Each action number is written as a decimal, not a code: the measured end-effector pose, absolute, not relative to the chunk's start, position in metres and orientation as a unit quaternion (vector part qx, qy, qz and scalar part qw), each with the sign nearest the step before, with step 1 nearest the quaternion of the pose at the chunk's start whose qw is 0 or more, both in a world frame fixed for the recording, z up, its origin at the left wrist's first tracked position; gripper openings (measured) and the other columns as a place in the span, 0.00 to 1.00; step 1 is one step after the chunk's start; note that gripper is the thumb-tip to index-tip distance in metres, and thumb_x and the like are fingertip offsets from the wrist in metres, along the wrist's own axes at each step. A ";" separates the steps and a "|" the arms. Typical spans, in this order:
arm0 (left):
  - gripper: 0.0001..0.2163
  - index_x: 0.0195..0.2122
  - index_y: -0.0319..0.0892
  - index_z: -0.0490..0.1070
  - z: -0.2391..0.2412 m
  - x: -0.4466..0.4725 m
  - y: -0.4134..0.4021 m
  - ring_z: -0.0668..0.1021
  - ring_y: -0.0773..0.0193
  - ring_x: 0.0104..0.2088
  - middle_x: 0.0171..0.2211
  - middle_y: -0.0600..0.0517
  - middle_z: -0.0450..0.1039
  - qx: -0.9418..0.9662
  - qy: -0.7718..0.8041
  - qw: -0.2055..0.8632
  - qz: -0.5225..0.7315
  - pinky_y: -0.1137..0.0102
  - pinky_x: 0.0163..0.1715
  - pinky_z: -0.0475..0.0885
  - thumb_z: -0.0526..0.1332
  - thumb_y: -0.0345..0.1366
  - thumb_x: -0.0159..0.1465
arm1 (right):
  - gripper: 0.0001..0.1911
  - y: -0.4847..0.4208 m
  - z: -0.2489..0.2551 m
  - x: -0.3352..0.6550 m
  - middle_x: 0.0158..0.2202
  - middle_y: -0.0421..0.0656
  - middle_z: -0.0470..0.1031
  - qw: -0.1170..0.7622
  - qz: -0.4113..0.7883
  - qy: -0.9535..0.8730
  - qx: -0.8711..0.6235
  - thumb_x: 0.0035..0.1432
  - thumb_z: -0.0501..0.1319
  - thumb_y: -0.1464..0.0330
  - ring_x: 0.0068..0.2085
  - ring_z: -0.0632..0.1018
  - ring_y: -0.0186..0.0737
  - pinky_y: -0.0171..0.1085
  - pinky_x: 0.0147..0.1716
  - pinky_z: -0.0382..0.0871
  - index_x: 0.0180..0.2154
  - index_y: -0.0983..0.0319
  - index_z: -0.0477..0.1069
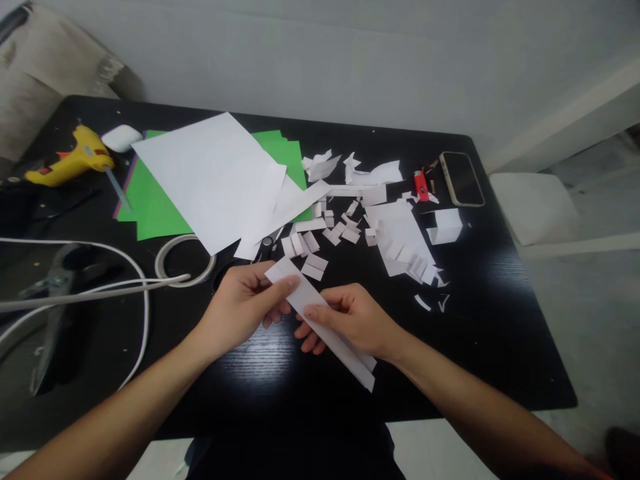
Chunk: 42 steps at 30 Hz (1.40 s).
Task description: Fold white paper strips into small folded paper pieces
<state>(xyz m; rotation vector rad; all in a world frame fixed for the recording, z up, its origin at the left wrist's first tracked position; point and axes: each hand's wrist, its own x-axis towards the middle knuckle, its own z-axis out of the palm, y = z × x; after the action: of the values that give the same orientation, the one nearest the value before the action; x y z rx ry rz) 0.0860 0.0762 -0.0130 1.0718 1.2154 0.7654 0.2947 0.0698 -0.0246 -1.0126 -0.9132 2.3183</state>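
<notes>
Folded white paper strip (341, 346) held over the table (500, 333) toward its near edge, left hand (243, 300) pinching the far end, right hand (353, 319) gripping the middle, both thumbs on top, other fingers beneath.

From my end I can't read any text, brand, number or sign. The yellow glue gun (64, 165) has a small pale patch on its body, and the red lighter (421, 186) carries a small mark on its side, but both are too small and blurred for me to make out.
</notes>
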 end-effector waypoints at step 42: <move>0.18 0.28 0.39 0.72 -0.013 0.090 0.074 0.72 0.68 0.22 0.22 0.54 0.70 0.511 0.493 0.610 0.353 0.73 0.23 0.68 0.57 0.45 0.72 | 0.16 0.067 -0.027 0.292 0.28 0.42 0.82 0.269 0.806 -0.342 -0.402 0.57 0.73 0.57 0.28 0.84 0.38 0.34 0.28 0.79 0.34 0.64 0.79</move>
<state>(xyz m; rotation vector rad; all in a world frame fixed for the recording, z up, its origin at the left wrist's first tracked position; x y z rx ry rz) 0.0900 0.0738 -0.0126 1.1791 1.1384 0.8146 0.2921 0.0669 -0.0269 -1.0837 -0.9230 2.1731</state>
